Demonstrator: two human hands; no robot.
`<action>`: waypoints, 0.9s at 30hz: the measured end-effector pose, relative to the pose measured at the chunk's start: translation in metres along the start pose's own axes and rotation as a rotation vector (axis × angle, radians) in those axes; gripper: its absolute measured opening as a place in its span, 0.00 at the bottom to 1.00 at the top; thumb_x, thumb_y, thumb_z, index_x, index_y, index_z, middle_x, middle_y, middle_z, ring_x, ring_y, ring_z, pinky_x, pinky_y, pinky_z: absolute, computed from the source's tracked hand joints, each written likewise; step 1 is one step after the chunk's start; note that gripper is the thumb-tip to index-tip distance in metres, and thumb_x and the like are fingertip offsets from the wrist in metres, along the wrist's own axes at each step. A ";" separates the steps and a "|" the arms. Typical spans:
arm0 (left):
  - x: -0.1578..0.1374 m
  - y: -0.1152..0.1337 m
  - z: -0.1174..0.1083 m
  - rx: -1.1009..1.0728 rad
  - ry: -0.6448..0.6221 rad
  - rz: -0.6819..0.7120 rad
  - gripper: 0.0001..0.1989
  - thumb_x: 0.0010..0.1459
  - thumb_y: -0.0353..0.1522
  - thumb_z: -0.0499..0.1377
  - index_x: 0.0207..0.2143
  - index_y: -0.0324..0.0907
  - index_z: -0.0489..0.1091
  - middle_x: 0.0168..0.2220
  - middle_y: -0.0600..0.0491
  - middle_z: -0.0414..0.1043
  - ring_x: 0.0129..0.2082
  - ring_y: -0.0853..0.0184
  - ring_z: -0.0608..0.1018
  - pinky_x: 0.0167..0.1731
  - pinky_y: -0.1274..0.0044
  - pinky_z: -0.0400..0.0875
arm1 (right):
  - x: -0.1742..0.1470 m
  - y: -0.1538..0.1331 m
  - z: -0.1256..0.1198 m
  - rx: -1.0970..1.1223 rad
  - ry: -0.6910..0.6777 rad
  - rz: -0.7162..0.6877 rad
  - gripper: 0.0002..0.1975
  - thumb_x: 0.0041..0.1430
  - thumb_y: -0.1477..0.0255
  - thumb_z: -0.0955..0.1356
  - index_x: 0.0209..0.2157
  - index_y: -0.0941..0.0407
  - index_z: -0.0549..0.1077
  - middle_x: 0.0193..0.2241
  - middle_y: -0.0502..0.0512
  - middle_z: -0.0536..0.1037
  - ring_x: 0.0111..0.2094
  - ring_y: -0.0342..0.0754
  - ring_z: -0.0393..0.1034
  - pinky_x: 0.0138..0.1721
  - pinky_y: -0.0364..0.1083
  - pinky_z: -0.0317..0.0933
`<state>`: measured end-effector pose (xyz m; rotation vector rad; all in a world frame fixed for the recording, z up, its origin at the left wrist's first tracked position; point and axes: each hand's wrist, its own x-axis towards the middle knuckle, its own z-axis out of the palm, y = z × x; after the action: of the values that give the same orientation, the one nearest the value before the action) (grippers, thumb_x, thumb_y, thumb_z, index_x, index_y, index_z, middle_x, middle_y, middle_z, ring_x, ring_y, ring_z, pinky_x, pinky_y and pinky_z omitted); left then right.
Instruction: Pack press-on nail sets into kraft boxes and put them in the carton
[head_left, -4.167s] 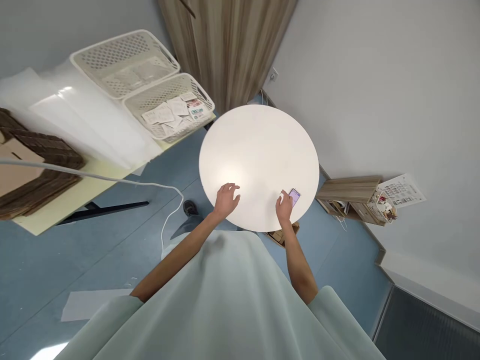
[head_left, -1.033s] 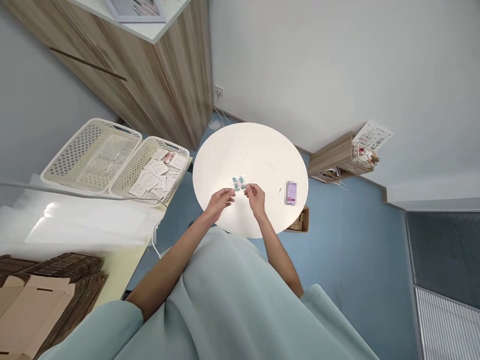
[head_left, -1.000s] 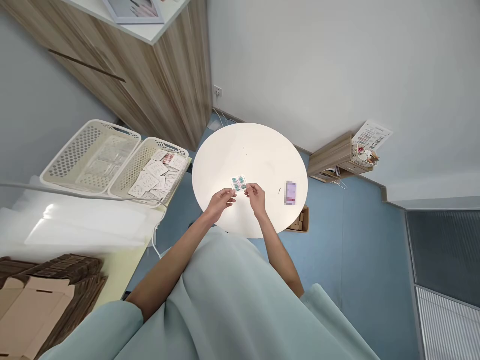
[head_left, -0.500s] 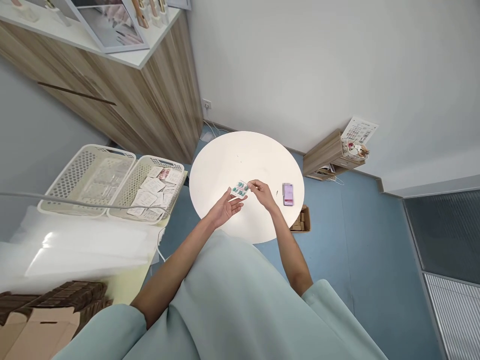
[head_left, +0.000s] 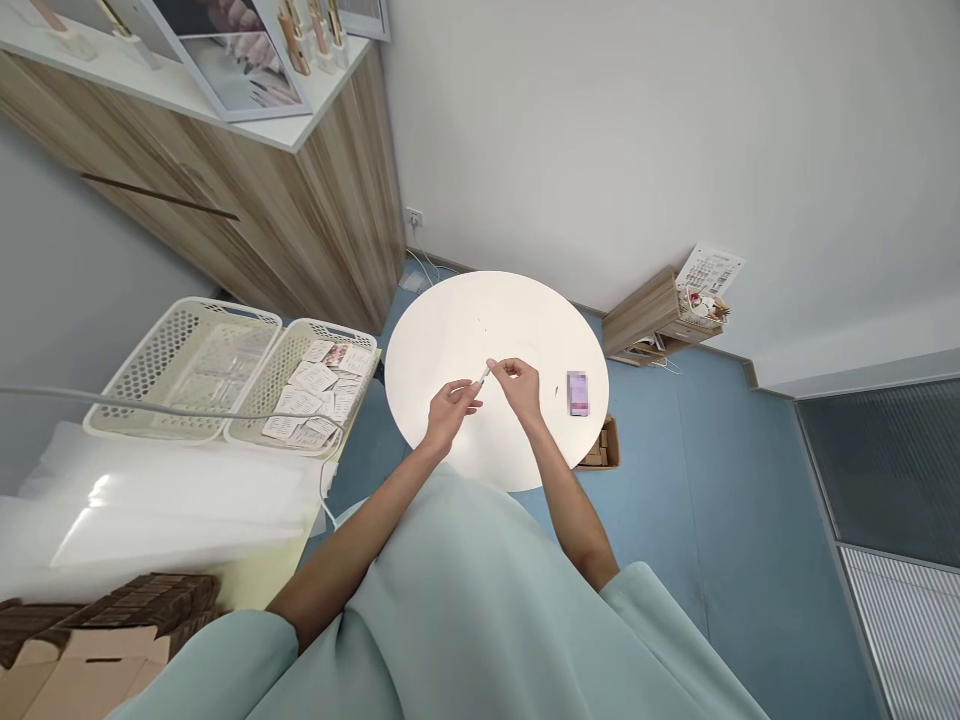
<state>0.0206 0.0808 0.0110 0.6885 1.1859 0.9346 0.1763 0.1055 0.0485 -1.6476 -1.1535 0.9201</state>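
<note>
Because the small white card (head_left: 485,375) has just turned nearly edge-on above the middle of the round table (head_left: 431,330), its green-marked face hardly shows to me; I judge it is being handled for turning. The left hand (head_left: 448,408), open-palmed half a second ago, now pinches its 7 o'clock end; the right hand (head_left: 520,385) pinches the 1 o'clock end. The purple-screened phone (head_left: 577,394) stays toward 3 o'clock.

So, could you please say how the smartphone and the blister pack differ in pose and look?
The smartphone lies flat on the round table; the blister pack is held in the left hand. The smartphone looks broad and purple; the blister pack, seen nearly edge-on, looks thin, pale.
</note>
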 end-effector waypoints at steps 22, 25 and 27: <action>-0.010 0.005 -0.005 -0.119 0.101 0.111 0.23 0.52 0.46 0.77 0.43 0.43 0.80 0.39 0.50 0.81 0.31 0.68 0.79 0.37 0.73 0.75 | -0.006 -0.005 -0.036 0.010 -0.128 0.059 0.24 0.56 0.45 0.75 0.28 0.53 0.77 0.29 0.52 0.78 0.34 0.48 0.69 0.35 0.47 0.63; -0.008 0.002 -0.008 -0.328 -0.002 -0.061 0.20 0.52 0.40 0.79 0.44 0.43 0.79 0.39 0.53 0.80 0.32 0.71 0.79 0.37 0.77 0.75 | -0.006 -0.005 -0.038 0.041 -0.151 0.062 0.24 0.55 0.46 0.76 0.29 0.53 0.78 0.29 0.51 0.77 0.33 0.47 0.68 0.35 0.46 0.62; -0.008 0.000 -0.010 -0.484 -0.101 -0.209 0.18 0.54 0.37 0.78 0.44 0.43 0.79 0.39 0.53 0.80 0.32 0.73 0.79 0.36 0.79 0.75 | -0.006 -0.006 -0.041 0.050 -0.177 0.052 0.24 0.55 0.45 0.76 0.30 0.53 0.78 0.29 0.51 0.77 0.33 0.46 0.68 0.34 0.46 0.62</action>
<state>0.0100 0.0738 0.0118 0.2148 0.8753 0.9499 0.2104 0.0907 0.0675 -1.5871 -1.2002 1.1372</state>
